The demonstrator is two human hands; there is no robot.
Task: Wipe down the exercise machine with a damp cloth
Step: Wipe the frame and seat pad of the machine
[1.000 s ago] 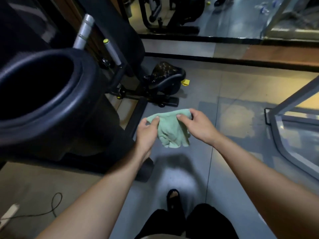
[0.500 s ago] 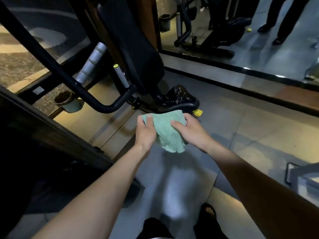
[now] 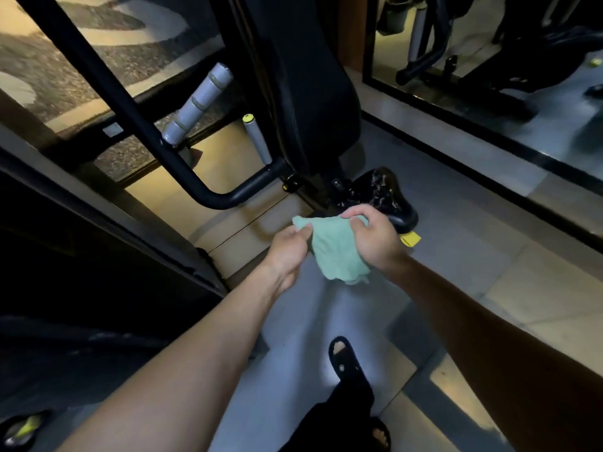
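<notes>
Grey tiled floor (image 3: 456,256) (dim, mirror-lined)

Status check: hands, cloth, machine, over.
Left hand and right hand both grip green cloth, held in the air. Cloth not touching machine seat. Nothing between them.

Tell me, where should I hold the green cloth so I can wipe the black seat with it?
Judging by its pose, bunch the top of the green cloth in one hand, coming from above. Both the left hand and right hand pinch its upper edge now, so the loose bottom hangs free. A gathered top would probably give a firm pad to press onto the black seat just beyond it.
</notes>
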